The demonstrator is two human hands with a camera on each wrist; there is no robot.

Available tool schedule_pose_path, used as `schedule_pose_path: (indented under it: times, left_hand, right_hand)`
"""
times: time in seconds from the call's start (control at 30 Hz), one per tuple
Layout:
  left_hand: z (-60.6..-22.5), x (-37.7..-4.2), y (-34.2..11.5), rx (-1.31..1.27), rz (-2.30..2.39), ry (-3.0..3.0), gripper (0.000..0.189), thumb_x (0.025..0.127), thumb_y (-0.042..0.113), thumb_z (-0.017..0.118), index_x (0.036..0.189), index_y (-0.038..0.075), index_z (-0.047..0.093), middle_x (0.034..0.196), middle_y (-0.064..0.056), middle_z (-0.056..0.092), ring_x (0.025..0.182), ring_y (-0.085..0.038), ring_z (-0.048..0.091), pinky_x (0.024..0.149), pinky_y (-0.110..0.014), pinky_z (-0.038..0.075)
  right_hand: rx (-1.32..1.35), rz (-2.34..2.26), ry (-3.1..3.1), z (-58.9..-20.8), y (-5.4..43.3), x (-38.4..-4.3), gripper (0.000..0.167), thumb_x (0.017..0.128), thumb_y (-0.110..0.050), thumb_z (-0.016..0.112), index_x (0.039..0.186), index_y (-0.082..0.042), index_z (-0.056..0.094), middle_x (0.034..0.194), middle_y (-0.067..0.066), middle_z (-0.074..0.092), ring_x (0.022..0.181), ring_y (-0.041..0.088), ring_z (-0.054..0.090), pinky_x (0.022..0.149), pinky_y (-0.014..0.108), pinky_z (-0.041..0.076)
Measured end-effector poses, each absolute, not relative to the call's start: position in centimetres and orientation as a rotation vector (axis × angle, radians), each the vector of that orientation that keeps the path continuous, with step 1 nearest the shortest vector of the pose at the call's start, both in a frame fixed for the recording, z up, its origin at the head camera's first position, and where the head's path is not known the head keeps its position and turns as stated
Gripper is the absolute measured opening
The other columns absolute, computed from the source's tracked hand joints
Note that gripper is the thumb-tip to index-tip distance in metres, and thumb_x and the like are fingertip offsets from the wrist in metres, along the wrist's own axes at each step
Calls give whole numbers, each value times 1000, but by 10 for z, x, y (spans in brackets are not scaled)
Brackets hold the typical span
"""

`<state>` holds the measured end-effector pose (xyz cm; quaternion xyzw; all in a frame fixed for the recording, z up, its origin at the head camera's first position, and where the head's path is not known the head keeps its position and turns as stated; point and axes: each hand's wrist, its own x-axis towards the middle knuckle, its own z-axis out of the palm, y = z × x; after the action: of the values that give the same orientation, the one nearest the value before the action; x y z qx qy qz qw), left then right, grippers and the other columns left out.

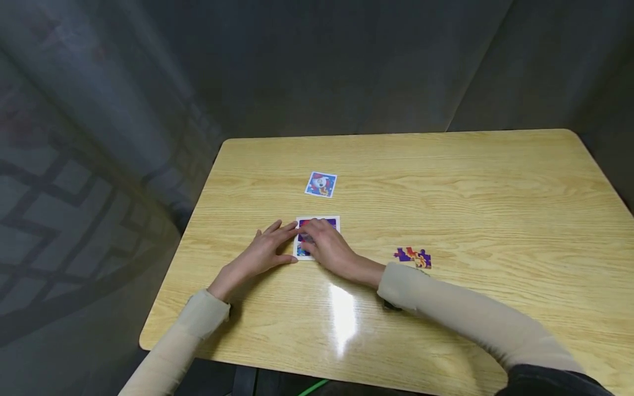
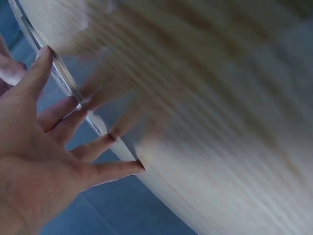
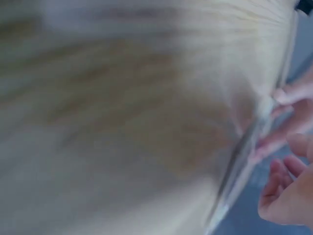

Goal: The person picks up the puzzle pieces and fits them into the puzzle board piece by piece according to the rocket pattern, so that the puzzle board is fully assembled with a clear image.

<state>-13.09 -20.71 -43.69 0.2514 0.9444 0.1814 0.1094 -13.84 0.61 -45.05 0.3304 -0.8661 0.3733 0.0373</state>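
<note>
A small jigsaw puzzle in a white frame lies flat on the table, its purple and blue picture partly covered by my right hand. My left hand is at the puzzle's left edge, fingers spread and fairly straight, thumb near the lower left corner. Over the middle of the puzzle, my right hand has loosely bent fingers, with a gap between them and the thumb; nothing shows in it. In the left wrist view the spread left fingers meet the thin board's edge. The right wrist view is blurred.
Several loose purple and orange puzzle pieces lie beside my right forearm. A small square picture card with a white-faced figure lies beyond the puzzle. The wooden table has rounded corners, and grey curtains hang behind it.
</note>
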Motion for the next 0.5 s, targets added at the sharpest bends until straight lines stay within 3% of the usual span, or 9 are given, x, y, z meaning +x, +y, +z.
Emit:
schedule_pose_path:
  times: [0.2,0.5]
  left_hand:
    - [-435,-131,-205,701,503,2768,68,86,40,71,144,11,47,155,-2,32,143,-39,20,99,-76,18]
    - [-432,-128,-205,695,517,2767,69,86,39,72,144,10,47,155,-4,33,143,-40,19,99,-77,16]
  right_hand:
    - [979,1139,-2667,-436,54,-140,26,85,-9,72,109,-1,68,104,11,66,94,24,59,84,37,50]
    - [779,1187,-2767,-433,147,-135,32,85,-9,73,114,2,66,113,15,67,103,33,61,85,48,50]
